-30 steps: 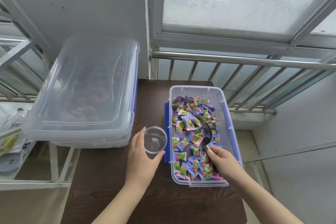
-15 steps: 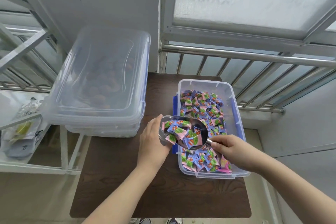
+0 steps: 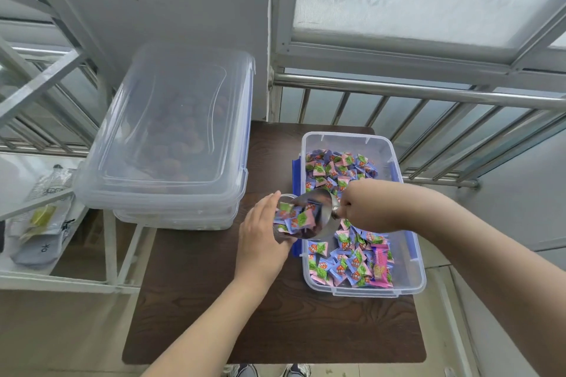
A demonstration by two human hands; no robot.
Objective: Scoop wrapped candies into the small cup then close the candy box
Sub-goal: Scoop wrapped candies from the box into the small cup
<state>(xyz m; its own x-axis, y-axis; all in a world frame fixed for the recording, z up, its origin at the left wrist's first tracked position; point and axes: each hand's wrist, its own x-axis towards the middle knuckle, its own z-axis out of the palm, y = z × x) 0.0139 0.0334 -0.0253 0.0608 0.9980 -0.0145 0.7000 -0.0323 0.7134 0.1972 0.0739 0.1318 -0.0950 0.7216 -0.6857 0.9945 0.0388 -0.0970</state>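
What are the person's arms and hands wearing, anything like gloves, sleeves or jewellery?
Nothing shows. The left hand and right hand are bare, with no gloves, rings, watch or bracelet in view. Both forearms are uncovered up to the picture's edge, so no sleeve shows.

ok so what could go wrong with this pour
1. The scoop looks wider than the cup, and it is heaped, so candies may spill onto the table.
2. The left hand holds the cup tilted at the box's edge; a nudge from the scoop could tip it.
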